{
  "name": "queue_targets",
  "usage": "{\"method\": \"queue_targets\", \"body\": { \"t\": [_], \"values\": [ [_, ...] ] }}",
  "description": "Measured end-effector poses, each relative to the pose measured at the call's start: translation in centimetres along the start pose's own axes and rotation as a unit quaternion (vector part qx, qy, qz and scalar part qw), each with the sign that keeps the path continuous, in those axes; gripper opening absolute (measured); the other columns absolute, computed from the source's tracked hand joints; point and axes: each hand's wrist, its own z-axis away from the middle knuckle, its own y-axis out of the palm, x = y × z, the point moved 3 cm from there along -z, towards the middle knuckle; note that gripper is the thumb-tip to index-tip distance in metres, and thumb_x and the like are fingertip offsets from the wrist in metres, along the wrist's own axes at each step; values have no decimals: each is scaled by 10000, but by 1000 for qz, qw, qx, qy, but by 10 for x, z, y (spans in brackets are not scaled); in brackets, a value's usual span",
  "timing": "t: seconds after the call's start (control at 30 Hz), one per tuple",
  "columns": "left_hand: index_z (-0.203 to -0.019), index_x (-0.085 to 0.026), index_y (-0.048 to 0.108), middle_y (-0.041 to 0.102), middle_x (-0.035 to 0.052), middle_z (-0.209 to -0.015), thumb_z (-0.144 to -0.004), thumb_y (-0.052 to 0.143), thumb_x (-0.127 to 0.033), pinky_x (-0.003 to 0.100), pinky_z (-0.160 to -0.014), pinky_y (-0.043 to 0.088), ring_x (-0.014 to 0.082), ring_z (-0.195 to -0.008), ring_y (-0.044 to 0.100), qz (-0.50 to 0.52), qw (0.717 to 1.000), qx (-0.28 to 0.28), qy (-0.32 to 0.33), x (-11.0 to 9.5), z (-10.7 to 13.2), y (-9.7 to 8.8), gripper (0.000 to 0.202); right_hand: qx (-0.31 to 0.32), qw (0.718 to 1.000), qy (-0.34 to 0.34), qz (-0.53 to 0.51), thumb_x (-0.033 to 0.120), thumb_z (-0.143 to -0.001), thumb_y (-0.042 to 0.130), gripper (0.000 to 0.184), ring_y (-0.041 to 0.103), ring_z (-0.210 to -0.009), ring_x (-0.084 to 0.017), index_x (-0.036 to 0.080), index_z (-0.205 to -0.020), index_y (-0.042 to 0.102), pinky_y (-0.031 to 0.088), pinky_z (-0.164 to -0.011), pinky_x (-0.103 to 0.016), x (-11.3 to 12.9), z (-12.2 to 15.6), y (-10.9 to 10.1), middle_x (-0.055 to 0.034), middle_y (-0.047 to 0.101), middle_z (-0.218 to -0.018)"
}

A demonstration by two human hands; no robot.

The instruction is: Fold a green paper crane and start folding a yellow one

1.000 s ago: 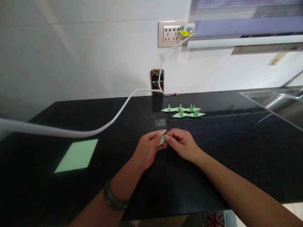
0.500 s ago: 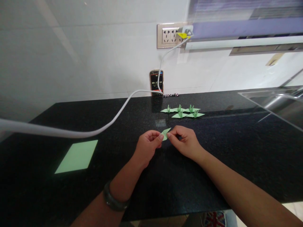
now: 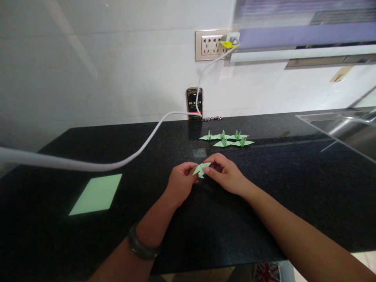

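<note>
Between my two hands is a small light-green origami crane (image 3: 201, 169), its pointed wings spread to either side. My left hand (image 3: 182, 181) is closed on its left part, with the fingertips partly behind the paper. From the other side, my right hand (image 3: 225, 173) pinches the right part between thumb and fingers. Beyond my hands stand several finished green paper cranes (image 3: 225, 143), grouped in two rows. Off to the left, a stack or sheet of green square paper (image 3: 96, 194) lies flat; its thickness I cannot tell.
A phone (image 3: 194, 102) showing a running timer leans against the wall. Its white cable (image 3: 147, 143) arches across the left side from the wall socket (image 3: 210, 46). A metal sink (image 3: 346, 125) is set into the black countertop (image 3: 229, 239) at the right.
The paper crane has turned in my hands, and its spread wings now show. My right hand has shifted slightly left with its grip changed; the cranes behind have stayed put.
</note>
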Motion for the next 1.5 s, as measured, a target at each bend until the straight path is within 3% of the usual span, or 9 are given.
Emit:
{"method": "queue_targets", "body": {
  "t": [0.17,0.33,0.5,0.67,0.77,1.0,1.13,1.33,1.5],
  "values": [
    [-800,-158,633,600,14,-680,-723,529,-286,230,-549,417,119,-596,535,-155,983,-44,83,0,-1,-5,182,-20,998,-29,51,248,-709,588,114,466,-620,-99,160,-740,523,373,-559,-218,4,1,-2,1,489,-719],
    [-776,-169,638,582,25,-719,-756,478,-211,240,-634,400,127,-691,529,-308,932,-43,188,-13,4,-3,167,41,994,-60,76,230,-778,499,126,474,-601,-96,151,-701,558,355,-561,-216,13,4,1,3,526,-655],
    [-769,-177,614,583,24,-731,-767,444,-201,256,-659,397,135,-715,527,-352,918,6,181,-12,4,-1,172,75,995,-5,64,235,-783,476,155,484,-541,-85,152,-685,564,355,-513,-201,9,6,5,12,541,-605],
    [-732,-163,534,515,-11,-545,-777,424,-321,223,-453,392,98,-456,471,-181,980,74,-29,4,0,0,198,129,977,140,-92,303,-791,447,195,442,-378,-53,146,-703,523,320,-369,-162,-4,7,11,18,543,-565],
    [-756,-166,490,496,-29,-515,-759,446,-413,214,-417,399,79,-399,442,-31,989,100,-105,6,2,3,251,146,958,175,-172,321,-769,481,202,419,-345,-38,138,-691,512,302,-349,-151,-4,7,12,23,537,-538],
    [-711,-139,515,516,-10,-478,-725,480,-483,170,-349,352,60,-347,427,32,975,121,-185,9,4,2,346,148,935,192,-260,311,-745,520,192,413,-338,-28,130,-683,512,303,-347,-145,-2,6,11,36,536,-513],
    [-644,-121,524,508,-11,-459,-721,515,-445,158,-341,355,56,-348,440,112,956,179,-204,8,5,2,333,171,919,210,-285,318,-735,538,207,399,-306,-28,131,-652,506,283,-309,-137,-3,8,11,46,523,-466],
    [-654,-94,550,535,8,-461,-776,473,-370,180,-338,398,73,-351,472,246,902,235,-265,8,10,8,311,206,875,254,-356,307,-720,555,210,373,-252,-33,134,-617,496,256,-249,-123,1,11,11,57,504,-389],
    [-716,-86,563,569,10,-500,-803,462,-289,195,-388,451,75,-381,511,330,876,235,-260,6,16,15,243,216,823,292,-437,259,-721,551,154,373,-220,-38,121,-660,522,275,-230,-115,2,12,13,58,501,-359]
  ]
}}
